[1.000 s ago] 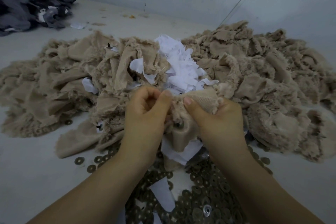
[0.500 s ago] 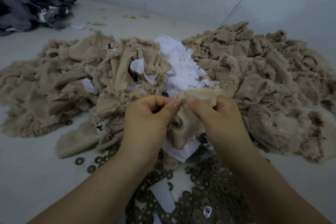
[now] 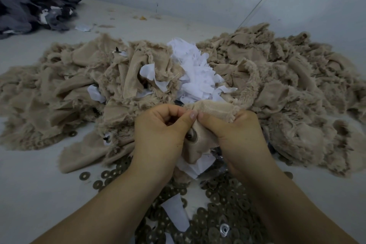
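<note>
Washer (image 3: 191, 136) seems seated on the piece (image 3: 213, 108) that left grip (image 3: 158, 134) and right grip (image 3: 237, 134) pinch; the pile (image 3: 297, 95) probably awaits the same.

1. The held piece of cloth (image 3: 200, 144) is beige, with a fine ribbed weave
2. The heap of cloth (image 3: 287, 89) is the same beige, its fluffy edges tan
3. The scraps (image 3: 196, 77) are white
4. The washers (image 3: 227, 204) are dull dark bronze
5. The far pile (image 3: 23, 6) is dark grey and black
6. The table (image 3: 39, 194) is pale grey, with one orange crumb (image 3: 143, 18)
</note>
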Tool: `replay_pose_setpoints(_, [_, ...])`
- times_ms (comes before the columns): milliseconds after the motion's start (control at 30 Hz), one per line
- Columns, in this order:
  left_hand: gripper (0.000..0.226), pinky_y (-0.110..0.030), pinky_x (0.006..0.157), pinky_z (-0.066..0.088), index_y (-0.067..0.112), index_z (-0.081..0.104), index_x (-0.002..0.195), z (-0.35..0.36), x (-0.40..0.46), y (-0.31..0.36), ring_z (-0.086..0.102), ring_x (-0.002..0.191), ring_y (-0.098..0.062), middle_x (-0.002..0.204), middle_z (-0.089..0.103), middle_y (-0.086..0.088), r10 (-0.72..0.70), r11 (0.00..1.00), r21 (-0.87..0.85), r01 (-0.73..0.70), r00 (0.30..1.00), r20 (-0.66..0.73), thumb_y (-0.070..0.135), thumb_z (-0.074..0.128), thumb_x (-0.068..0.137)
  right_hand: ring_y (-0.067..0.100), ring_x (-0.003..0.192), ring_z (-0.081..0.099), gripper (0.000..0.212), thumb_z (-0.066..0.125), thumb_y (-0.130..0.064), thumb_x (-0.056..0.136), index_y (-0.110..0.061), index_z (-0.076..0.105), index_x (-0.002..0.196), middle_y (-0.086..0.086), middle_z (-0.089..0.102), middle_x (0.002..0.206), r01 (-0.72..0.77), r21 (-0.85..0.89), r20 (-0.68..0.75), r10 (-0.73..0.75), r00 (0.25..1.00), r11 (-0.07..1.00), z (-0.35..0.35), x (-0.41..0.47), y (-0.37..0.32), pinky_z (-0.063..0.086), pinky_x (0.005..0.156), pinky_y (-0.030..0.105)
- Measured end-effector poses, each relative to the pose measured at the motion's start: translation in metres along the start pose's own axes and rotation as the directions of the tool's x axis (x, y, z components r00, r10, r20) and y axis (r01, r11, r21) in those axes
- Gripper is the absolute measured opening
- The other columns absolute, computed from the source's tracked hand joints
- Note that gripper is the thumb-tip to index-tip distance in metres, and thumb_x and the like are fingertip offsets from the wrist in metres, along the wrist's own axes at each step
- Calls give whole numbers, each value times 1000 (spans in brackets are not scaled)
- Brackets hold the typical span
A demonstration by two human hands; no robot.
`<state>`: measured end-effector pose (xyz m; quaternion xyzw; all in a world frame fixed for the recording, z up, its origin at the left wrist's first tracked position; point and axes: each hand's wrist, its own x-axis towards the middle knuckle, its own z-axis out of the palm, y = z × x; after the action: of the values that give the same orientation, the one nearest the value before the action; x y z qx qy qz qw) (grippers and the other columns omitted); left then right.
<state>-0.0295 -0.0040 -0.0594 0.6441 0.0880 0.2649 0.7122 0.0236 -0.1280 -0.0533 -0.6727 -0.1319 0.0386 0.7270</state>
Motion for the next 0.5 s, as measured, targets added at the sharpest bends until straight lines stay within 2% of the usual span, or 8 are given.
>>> replay_pose_setpoints(133, [15, -44, 65, 62, 5, 74, 77, -2, 2, 1, 72, 69, -31, 72, 74, -12, -41, 999, -8, 41, 998, 38, 20, 75, 77, 52, 73, 66, 17, 75, -3, 84, 10, 66, 77, 29, 68, 74, 17, -42, -55, -19, 998, 999, 0, 0, -1, 58, 59, 58])
replay_pose_setpoints(233, [27, -54, 69, 60, 7, 74, 76, -5, 2, 2, 70, 73, -38, 73, 73, -14, -43, 999, -1, 43, 997, 58, 32, 75, 67, 59, 76, 60, 29, 73, -8, 85, 17, 60, 81, 38, 62, 79, 12, 4, -36, -12, 999, 1000, 1, 1, -1, 54, 60, 63])
replay_pose_setpoints(333, [24, -55, 69, 60, 12, 75, 73, -7, 3, 2, 70, 73, -39, 73, 73, -13, -30, 999, 19, 29, 997, 71, 35, 78, 65, 54, 79, 65, 44, 80, -29, 74, 11, 65, 83, 35, 66, 84, -51, 26, 14, 51, 999, 998, 0, 0, -2, 58, 69, 62])
replay_pose_setpoints(400, [12, -53, 67, 61, 13, 75, 73, -7, 4, 0, 69, 71, -39, 71, 73, -12, -20, 999, 43, 16, 996, 86, 24, 81, 71, 43, 84, 72, 48, 89, -34, 65, 2, 73, 91, 24, 74, 89, -157, 80, 60, 153, 986, 984, -3, 3, 0, 60, 79, 58])
replay_pose_setpoints(467, [7, -43, 64, 62, 14, 75, 73, -7, 4, -1, 71, 68, -32, 70, 74, -9, -7, 998, 65, 0, 995, 104, 13, 82, 74, 39, 96, 72, 72, 94, -41, 55, 1, 70, 109, 21, 74, 103, -277, 80, 97, 269, 958, 958, -6, 6, 0, 56, 90, 56])
replay_pose_setpoints(500, [7, -40, 63, 62, 14, 76, 72, -7, 5, 0, 72, 67, -28, 70, 74, -7, -7, 998, 63, -1, 993, 116, 14, 83, 73, 39, 100, 71, 83, 94, -42, 51, 3, 66, 116, 21, 73, 109, -326, 81, 104, 317, 943, 942, -6, 7, 1, 55, 92, 56])
